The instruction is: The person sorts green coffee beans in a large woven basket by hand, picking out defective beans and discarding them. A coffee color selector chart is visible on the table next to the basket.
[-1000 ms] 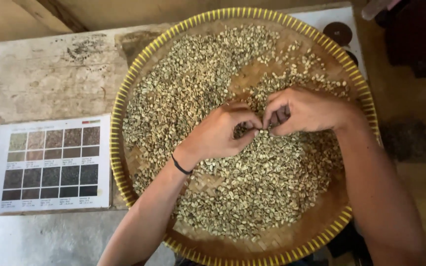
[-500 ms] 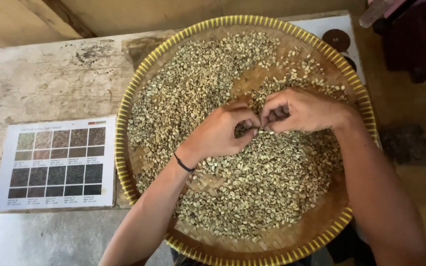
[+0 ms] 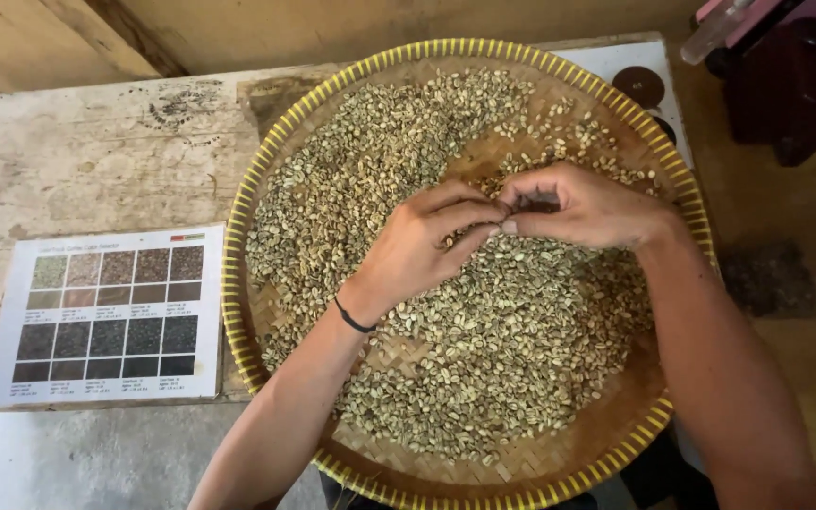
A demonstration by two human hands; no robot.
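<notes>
— Where, the hands?
— Over the woven tray, left hand and right hand fingertip to fingertip, pinching among pale green beans.
— And beside the tray?
— Left of it, a colour chart sheet.

Your left hand lay palm down, fingers curled and stretched to the right, a thin dark band round its wrist. Your right hand faced it, knuckles up, fingers bent inward. The fingertips of both hands met, thumbs and forefingers pinched together. Both forearms were bare and rose from the bottom edge, the left slanting up from lower left, the right from lower right.
</notes>
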